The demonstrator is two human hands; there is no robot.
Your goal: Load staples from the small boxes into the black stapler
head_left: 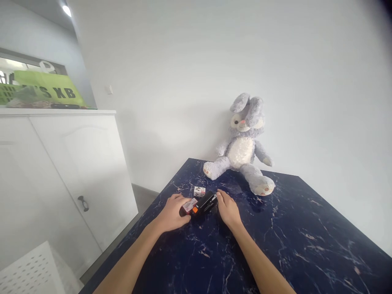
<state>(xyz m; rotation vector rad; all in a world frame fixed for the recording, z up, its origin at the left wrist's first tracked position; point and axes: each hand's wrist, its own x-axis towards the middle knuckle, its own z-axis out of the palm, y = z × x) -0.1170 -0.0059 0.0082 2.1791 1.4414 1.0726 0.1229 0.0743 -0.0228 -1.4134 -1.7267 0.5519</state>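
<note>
A glossy black oblong object with an orange patch (203, 203) lies slantwise on the dark blue marbled table (275, 237); its exact kind I cannot make out. My left hand (174, 213) is closed around a small dark red block with a pale label (189, 206), which adjoins the orange end of the black object. At the far end, the fingers of my right hand (227, 207) are closed against the black object's right side. Just behind them sits a small white box with dark printed pictures (199, 191).
A grey plush rabbit (241, 151) sits at the table's back edge, leaning on the wall. White cabinets (76, 163) stand to the left, with a green bag (49, 87) on top. A perforated white object (27, 271) is at the lower left.
</note>
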